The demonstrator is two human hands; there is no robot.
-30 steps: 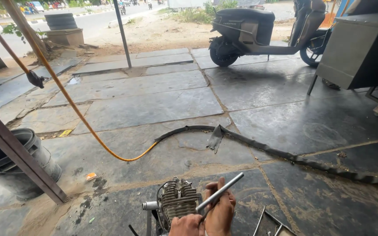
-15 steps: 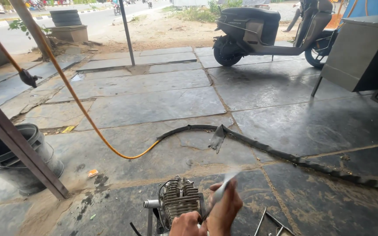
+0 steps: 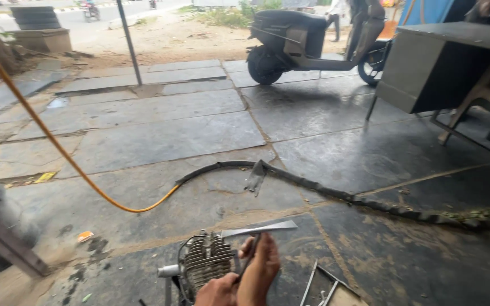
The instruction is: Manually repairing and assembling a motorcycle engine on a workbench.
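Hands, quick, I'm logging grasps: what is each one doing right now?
Right hand: closed on a flat grey metal tool beside the finned grey engine block.
Left hand: grip cannot be told.

There are 2 hands: the left hand [image 3: 218,292] and the right hand [image 3: 261,271]. They hold 1 flat metal tool [image 3: 259,229] beside 1 finned engine [image 3: 204,262]. Also in view are 1 orange hose [image 3: 58,152], 1 black hose [image 3: 336,195], 1 scooter [image 3: 307,35], 1 metal desk [image 3: 443,65] and 1 pole [image 3: 129,41].
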